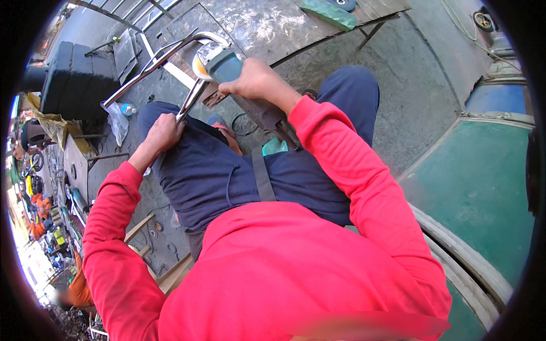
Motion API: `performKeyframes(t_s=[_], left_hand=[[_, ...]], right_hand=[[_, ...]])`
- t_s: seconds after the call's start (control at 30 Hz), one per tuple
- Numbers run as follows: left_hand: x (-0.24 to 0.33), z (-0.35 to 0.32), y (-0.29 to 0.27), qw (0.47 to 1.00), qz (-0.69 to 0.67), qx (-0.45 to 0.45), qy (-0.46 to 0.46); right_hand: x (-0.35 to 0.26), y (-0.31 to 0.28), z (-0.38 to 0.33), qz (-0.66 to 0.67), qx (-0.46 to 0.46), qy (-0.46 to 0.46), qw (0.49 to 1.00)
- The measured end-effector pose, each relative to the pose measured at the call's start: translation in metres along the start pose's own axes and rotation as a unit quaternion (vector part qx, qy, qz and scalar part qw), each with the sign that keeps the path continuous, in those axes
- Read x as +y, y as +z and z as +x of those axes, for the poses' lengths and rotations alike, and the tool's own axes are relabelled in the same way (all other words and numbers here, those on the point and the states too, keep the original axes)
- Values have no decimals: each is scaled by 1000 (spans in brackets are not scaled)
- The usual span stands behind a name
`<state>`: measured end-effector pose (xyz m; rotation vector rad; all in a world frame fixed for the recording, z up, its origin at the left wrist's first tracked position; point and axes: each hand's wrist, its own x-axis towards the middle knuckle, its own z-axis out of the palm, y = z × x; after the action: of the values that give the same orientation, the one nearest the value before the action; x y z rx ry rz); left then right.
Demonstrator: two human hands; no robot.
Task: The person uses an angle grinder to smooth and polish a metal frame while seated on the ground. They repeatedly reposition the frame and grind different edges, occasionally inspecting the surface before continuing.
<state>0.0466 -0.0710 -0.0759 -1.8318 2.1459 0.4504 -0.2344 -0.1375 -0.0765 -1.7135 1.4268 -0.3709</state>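
My left hand is closed around the lower end of a shiny bent metal tube, beside my left knee. The tube curves round at its far end and runs back to the left in a long second leg. My right hand grips a teal and dark angle grinder from above, its thumb toward the tube. A pale yellowish disc on the grinder's head sits against or very close to the tube; contact cannot be made out. The grinder's rear body hangs between my knees.
A worn metal-topped table stands ahead, carrying a green package. A large dark container is at the left, near a clear plastic bag and bottle. Green panels flank my right. People and clutter fill the far left.
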Motion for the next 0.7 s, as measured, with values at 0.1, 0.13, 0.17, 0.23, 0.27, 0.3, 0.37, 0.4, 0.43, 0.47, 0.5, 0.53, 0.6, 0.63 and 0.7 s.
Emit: performKeyframes(t_s=[0.1, 0.13, 0.17, 0.23, 0.27, 0.3, 0.37, 0.4, 0.43, 0.47, 0.5, 0.53, 0.6, 0.63, 0.7], left_hand=[[-1, -1, 1, 1000, 10, 2, 4], [-1, -1, 1, 1000, 21, 7, 3], [-1, -1, 1, 1000, 14, 7, 7], [-1, -1, 1, 1000, 17, 11, 7], [0, -1, 1, 1000, 11, 11, 7], [0, -1, 1, 1000, 9, 8, 3], [0, -1, 0, 1000, 9, 7, 3], [0, -1, 0, 1000, 10, 8, 6], [0, -1, 0, 1000, 18, 9, 8], [0, -1, 0, 1000, 7, 2, 6], [0, -1, 0, 1000, 3, -5, 2], [-1, -1, 0, 1000, 1, -2, 0], [-1, -1, 2, 1000, 9, 4, 3], [-2, 0, 3, 1000, 17, 8, 4], [-3, 1, 4, 1000, 22, 4, -5]], right_hand=[[2, 1, 6, -10, 18, 6, 1000], [4, -2, 8, 4, 28, 13, 1000], [6, -5, 10, 11, 33, 32, 999], [7, -7, 11, 3, 45, 10, 999], [6, -6, 10, -14, 45, 4, 999], [5, -5, 9, -37, 41, 5, 998], [3, -2, 4, -23, 8, 3, 1000], [2, 0, 3, -15, -12, -4, 1000], [2, 0, 2, -10, -13, 6, 1000], [2, 0, 2, -1, -12, 7, 1000], [1, -1, 4, 10, -11, -2, 1000], [2, -4, 6, 8, -4, 11, 1000], [4, -10, 10, 1, 11, 35, 999], [5, -11, 10, -8, 16, 14, 1000], [5, -11, 8, -47, 17, 8, 999]])
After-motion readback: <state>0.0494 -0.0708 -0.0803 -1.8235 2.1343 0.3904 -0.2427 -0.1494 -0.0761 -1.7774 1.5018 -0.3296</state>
